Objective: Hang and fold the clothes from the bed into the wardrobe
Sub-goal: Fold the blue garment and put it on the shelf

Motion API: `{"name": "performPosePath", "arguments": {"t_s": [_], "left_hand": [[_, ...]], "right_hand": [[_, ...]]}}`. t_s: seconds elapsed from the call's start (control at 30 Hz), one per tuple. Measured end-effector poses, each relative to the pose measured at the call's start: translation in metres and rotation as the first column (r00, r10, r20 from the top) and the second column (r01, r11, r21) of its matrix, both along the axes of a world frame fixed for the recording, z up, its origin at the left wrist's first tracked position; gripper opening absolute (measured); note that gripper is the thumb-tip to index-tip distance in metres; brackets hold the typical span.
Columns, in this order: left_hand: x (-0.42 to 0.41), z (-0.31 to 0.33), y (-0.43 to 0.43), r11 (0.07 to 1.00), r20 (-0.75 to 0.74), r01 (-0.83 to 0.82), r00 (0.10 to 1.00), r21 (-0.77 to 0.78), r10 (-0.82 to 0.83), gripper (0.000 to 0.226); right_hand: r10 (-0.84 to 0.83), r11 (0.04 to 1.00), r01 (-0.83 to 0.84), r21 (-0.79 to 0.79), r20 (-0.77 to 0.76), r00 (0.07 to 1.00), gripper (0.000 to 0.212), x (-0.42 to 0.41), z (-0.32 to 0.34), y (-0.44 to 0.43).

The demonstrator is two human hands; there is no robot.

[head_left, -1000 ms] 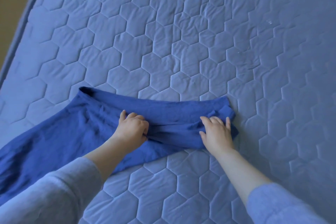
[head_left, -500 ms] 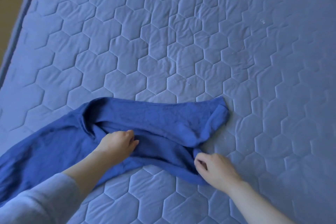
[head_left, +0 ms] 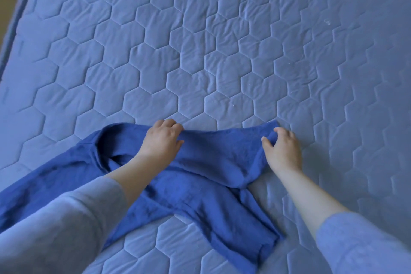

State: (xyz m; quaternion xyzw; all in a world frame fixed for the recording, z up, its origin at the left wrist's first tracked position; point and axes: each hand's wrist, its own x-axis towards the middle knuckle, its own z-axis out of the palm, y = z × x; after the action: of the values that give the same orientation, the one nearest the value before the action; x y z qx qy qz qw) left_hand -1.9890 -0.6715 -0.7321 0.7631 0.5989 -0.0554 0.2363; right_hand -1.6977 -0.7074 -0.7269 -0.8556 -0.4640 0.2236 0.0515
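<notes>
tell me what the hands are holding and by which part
Both hold the blue garment by its far edge: the left hand grips near its middle, the right hand pinches its right corner.

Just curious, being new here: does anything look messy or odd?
The dark blue cloth garment lies bunched and askew on the quilted light blue mattress, its far edge gripped by the left hand and right hand. Nothing torn or spilled.

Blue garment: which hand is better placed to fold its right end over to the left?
Probably the right hand: it pinches the blue garment's right corner. The left hand grips the top edge nearer the middle and could anchor the fold.
</notes>
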Motion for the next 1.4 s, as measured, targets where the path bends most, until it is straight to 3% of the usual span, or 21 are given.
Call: {"name": "performPosePath", "arguments": {"t_s": [0.1, 0.23, 0.33, 0.43, 0.5, 0.63, 0.7, 0.8, 0.93, 1.07, 1.17, 1.3, 1.4], "left_hand": [[0.014, -0.009, 0.008, 0.997, -0.057, 0.063, 0.996, -0.041, -0.066, 0.035], [0.024, -0.019, 0.013, 0.997, -0.112, 0.054, 0.992, -0.045, -0.059, 0.031], [0.028, -0.022, 0.022, 0.999, -0.087, -0.004, 0.996, -0.047, 0.0, 0.02], [0.03, -0.021, 0.029, 0.994, -0.013, -0.083, 0.997, -0.072, 0.082, 0.014], [0.032, -0.02, 0.032, 0.991, -0.004, -0.101, 0.995, -0.093, 0.101, 0.011], [0.034, -0.021, 0.035, 0.988, 0.015, -0.108, 0.994, -0.112, 0.11, 0.012], [0.034, -0.022, 0.037, 0.987, 0.011, -0.097, 0.995, -0.126, 0.1, 0.015], [0.035, -0.022, 0.038, 0.986, 0.049, -0.099, 0.993, -0.135, 0.107, 0.01], [0.036, -0.02, 0.04, 0.978, 0.11, -0.144, 0.981, -0.15, 0.161, 0.007], [0.038, -0.017, 0.052, 0.971, 0.211, -0.219, 0.949, -0.092, 0.234, 0.006], [0.037, -0.017, 0.071, 0.965, 0.24, -0.26, 0.936, -0.027, 0.259, 0.006], [0.027, -0.026, 0.094, 0.96, 0.164, -0.279, 0.948, 0.013, 0.273, 0.01], [0.025, -0.034, 0.101, 0.97, 0.111, -0.243, 0.963, -0.026, 0.244, 0.012]], "right_hand": [[-0.036, 0.997, 0.036, -0.061, 0.009, 0.999, 0.046, 0.007, -0.003, 0.009], [0.03, 0.989, -0.036, -0.143, -0.045, 0.999, 0.01, 0.018, -0.002, -0.002], [0.095, 0.994, -0.097, -0.047, -0.058, 0.994, 0.017, 0.036, 0.001, -0.03], [0.118, 0.975, -0.113, -0.19, 0.016, 0.993, 0.036, 0.06, -0.002, -0.053], [0.004, 0.969, -0.007, -0.247, -0.013, 1.0, 0.044, 0.068, -0.008, -0.055], [-0.102, 0.99, 0.086, -0.115, -0.143, 0.984, 0.063, 0.056, -0.019, -0.026], [-0.135, 0.989, 0.118, -0.094, -0.2, 0.97, 0.056, 0.049, -0.025, -0.007], [-0.22, 0.975, 0.201, -0.091, -0.321, 0.921, 0.026, 0.046, -0.032, 0.012], [-0.203, 0.977, 0.211, -0.03, -0.436, 0.877, 0.035, 0.05, -0.039, 0.025], [-0.087, 0.939, 0.197, 0.28, -0.36, 0.929, 0.023, 0.05, -0.027, 0.045], [0.037, 0.92, 0.078, 0.384, -0.284, 0.958, 0.016, 0.043, -0.019, 0.074], [0.053, 0.939, 0.04, 0.342, -0.259, 0.964, 0.018, 0.037, -0.029, 0.116], [-0.017, 0.984, 0.082, 0.16, -0.371, 0.929, 0.037, 0.038, -0.043, 0.123]]}}
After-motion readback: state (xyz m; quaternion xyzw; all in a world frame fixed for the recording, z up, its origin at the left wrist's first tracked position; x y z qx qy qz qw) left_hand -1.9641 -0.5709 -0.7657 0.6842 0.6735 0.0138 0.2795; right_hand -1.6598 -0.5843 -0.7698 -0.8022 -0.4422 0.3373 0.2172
